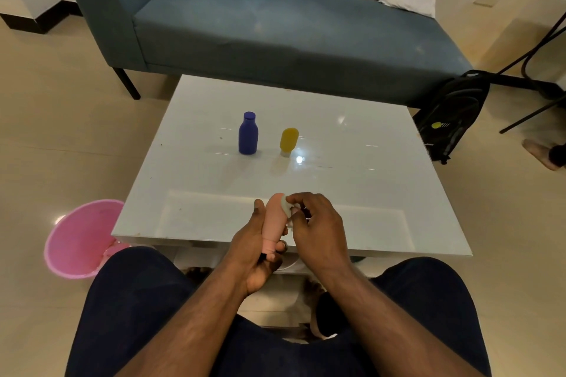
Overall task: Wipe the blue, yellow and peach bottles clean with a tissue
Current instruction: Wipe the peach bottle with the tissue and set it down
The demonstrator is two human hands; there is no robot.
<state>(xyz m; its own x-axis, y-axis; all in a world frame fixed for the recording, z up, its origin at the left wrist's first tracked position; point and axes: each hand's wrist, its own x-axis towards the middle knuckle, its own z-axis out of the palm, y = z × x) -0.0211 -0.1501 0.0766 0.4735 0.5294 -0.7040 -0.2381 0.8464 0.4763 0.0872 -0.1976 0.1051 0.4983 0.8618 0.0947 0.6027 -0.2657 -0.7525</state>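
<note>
My left hand grips the peach bottle over the table's near edge, its narrow end toward me. My right hand pinches a small white tissue against the bottle's far end. The blue bottle stands upright near the middle of the white table. To its right the yellow bottle stands on its pale cap. Neither hand touches these two bottles.
A pink bucket sits on the floor left of the table. A blue sofa runs behind the table, with a black backpack at its right end. A person's foot shows at the far right.
</note>
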